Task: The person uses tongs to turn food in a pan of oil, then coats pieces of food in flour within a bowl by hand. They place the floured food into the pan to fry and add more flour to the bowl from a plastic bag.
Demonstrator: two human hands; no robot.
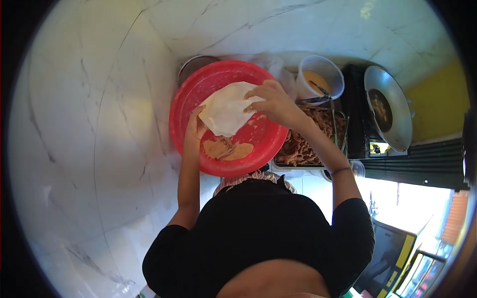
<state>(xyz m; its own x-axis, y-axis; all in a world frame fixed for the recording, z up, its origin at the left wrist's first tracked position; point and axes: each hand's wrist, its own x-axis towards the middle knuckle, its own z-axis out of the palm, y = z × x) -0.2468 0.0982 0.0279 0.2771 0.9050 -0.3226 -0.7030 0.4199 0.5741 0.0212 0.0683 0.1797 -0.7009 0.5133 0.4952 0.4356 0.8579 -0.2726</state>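
Dough sheet [226, 111], thin and pale, hangs over a red basin [223, 74], stretched between both hands with its long axis running from near left to far right. Left hand [195, 128] pinches the sheet's near-left edge; right hand [273, 102] closes curled fingers on its far-right edge. Brown paste [228, 150] lies in the basin below. A tray of fried pieces [303, 141] stands just to the right.

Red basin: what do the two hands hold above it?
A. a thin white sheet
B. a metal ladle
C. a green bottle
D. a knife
A: the left hand and the right hand each grip an edge of the white sheet over the basin.
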